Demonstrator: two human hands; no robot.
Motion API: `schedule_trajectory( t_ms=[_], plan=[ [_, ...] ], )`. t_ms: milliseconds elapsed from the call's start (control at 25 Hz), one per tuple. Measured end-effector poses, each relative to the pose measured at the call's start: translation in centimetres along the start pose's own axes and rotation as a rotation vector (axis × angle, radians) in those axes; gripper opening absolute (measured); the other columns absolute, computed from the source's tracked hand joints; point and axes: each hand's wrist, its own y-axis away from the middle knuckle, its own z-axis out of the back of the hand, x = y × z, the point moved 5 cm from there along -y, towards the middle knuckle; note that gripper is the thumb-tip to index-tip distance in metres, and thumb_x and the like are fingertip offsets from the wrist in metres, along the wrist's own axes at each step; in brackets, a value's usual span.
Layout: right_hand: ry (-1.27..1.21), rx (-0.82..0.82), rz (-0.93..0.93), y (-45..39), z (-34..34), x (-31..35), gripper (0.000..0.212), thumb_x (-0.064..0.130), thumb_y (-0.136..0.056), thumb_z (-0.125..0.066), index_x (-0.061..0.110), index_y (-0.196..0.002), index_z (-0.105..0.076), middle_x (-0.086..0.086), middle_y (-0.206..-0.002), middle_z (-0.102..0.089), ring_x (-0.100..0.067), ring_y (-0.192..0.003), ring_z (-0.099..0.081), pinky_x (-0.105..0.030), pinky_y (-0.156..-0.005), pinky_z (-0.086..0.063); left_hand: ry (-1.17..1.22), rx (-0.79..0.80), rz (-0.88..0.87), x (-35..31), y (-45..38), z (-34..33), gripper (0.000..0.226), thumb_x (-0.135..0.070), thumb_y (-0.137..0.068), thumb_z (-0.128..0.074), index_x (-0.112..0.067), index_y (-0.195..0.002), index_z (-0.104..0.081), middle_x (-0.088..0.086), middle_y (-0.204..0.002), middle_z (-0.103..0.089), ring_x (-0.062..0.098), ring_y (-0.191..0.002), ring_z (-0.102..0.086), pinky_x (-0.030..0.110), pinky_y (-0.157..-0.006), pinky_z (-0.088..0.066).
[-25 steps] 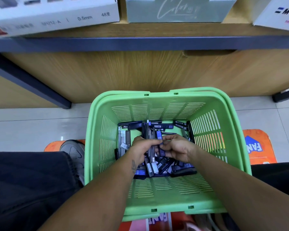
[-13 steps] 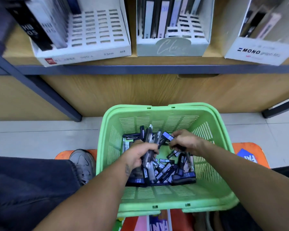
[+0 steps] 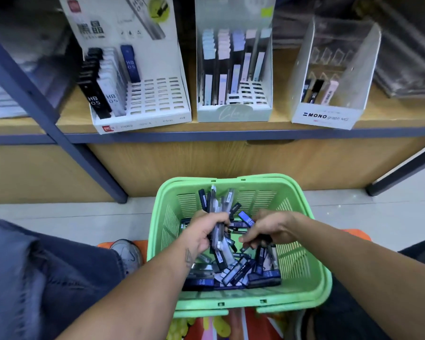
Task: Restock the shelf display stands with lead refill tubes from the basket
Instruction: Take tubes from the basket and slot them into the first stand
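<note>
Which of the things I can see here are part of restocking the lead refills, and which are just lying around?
Part of the job: green basket; loose refill tubes in it; bundle of tubes in the left hand; blue tube at the right hand; white HB 0.5 stand.

Lying about: pastel stand; MONO stand; grey shoe.

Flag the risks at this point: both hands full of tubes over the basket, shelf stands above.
1. The left hand grips a fanned bundle of tubes; loose ones may slip back into the green basket on the lift.
2. The right hand pinches a blue tube near its end, so it could twist out.
3. The left display stand holds black, white and blue HB 0.5 rows; mixed tubes risk landing in the wrong row.
</note>
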Motion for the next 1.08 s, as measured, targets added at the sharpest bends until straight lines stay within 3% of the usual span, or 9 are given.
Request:
schedule_trajectory(
  t_ms=[120, 280, 360, 440, 520, 680, 880, 960, 1080],
  plan=[
    [-0.157, 0.077, 0.045, -1.0, -2.9, -1.0, 0.057, 0.018, -0.069, -0.09, 0.008, -0.119, -0.063, -0.011, -0.11, -0.072, -0.017, -0.087, -0.062, -0.028, -0.074, -0.047, 0.115, -0.106, 0.003, 1.4, -0.5, 0.0, 0.03, 0.006, -0.073, -0.072, 0.009, -0.102, -0.067, 0.013, -0.076, -0.068, 0.024, -0.064, -0.068, 0.036, -0.063, -0.059],
    [-0.125, 0.074, 0.054, -2.2, -4.0, -1.5, 0.047, 0.024, -0.07, -0.092, 0.015, -0.107, -0.066, -0.013, -0.12, -0.07, -0.019, -0.104, -0.062, -0.037, -0.099, -0.046, 0.279, -0.177, 0.02, 3.3, -1.2, 0.1, 0.022, 0.009, -0.075, -0.068, 0.01, -0.097, -0.068, 0.016, -0.074, -0.068, 0.027, -0.067, -0.067, 0.041, -0.07, -0.06],
    [-0.101, 0.089, 0.042, -2.5, -3.8, -1.7, 0.042, 0.016, -0.075, -0.089, 0.02, -0.103, -0.059, -0.008, -0.111, -0.071, -0.013, -0.094, -0.063, -0.029, -0.083, -0.049, 0.329, -0.187, 0.037, 3.9, -1.6, 0.3, 0.024, 0.007, -0.075, -0.069, 0.009, -0.099, -0.068, 0.015, -0.076, -0.066, 0.027, -0.069, -0.064, 0.041, -0.072, -0.059],
    [-0.034, 0.127, 0.025, -3.0, -4.2, -1.8, 0.055, 0.009, -0.073, -0.089, 0.014, -0.117, -0.058, -0.004, -0.102, -0.075, -0.013, -0.084, -0.064, -0.026, -0.069, -0.046, 0.356, -0.176, 0.064, 4.4, -2.1, 0.4, 0.02, 0.003, -0.076, -0.072, 0.005, -0.095, -0.068, 0.016, -0.082, -0.065, 0.028, -0.072, -0.064, 0.042, -0.072, -0.059],
    [0.037, 0.131, 0.03, -3.8, -4.6, -1.9, 0.057, 0.012, -0.072, -0.09, 0.011, -0.12, -0.061, -0.003, -0.1, -0.075, -0.014, -0.082, -0.066, -0.027, -0.07, -0.048, 0.39, -0.155, 0.094, 4.7, -2.6, 0.1, 0.018, 0.0, -0.075, -0.073, 0.001, -0.092, -0.067, 0.018, -0.089, -0.064, 0.031, -0.079, -0.065, 0.047, -0.076, -0.06],
    [0.159, -0.001, 0.075, -5.1, -5.1, -2.0, 0.043, 0.024, -0.074, -0.089, 0.008, -0.103, -0.062, -0.002, -0.086, -0.066, -0.016, -0.076, -0.058, -0.036, -0.077, -0.049, 0.439, -0.161, 0.123, 5.0, -2.8, -0.4, 0.015, 0.0, -0.077, -0.073, -0.001, -0.091, -0.067, 0.015, -0.079, -0.064, 0.028, -0.072, -0.062, 0.037, -0.059, -0.056],
    [0.341, -0.053, -0.042, -4.0, -3.4, -3.0, 0.064, 0.03, -0.084, -0.08, 0.006, -0.132, -0.044, -0.006, -0.11, -0.059, -0.012, -0.091, -0.062, -0.029, -0.078, -0.056, 0.358, -0.141, 0.096, 4.7, -2.8, 1.8, 0.028, -0.008, -0.078, -0.075, -0.002, -0.104, -0.069, 0.007, -0.077, -0.067, 0.019, -0.07, -0.057, 0.034, -0.067, -0.047],
    [0.311, -0.049, -0.08, -3.2, -1.9, -3.6, 0.057, 0.03, -0.085, -0.08, 0.0, -0.124, -0.052, -0.006, -0.098, -0.059, -0.008, -0.066, -0.054, -0.021, -0.057, -0.048, 0.363, -0.173, 0.088, 4.8, -2.9, 3.5, 0.034, -0.005, -0.076, -0.076, -0.001, -0.109, -0.068, 0.008, -0.079, -0.068, 0.019, -0.073, -0.06, 0.034, -0.068, -0.048],
    [0.095, -0.126, -0.073, -2.5, -0.6, -3.5, 0.032, 0.021, -0.086, -0.079, 0.005, -0.102, -0.056, -0.009, -0.092, -0.066, -0.006, -0.052, -0.043, -0.023, -0.053, -0.038, 0.291, -0.162, 0.086, 5.0, -2.4, 4.1, 0.031, -0.004, -0.079, -0.075, 0.0, -0.108, -0.068, 0.009, -0.079, -0.07, 0.019, -0.072, -0.064, 0.033, -0.066, -0.05]
  ],
)
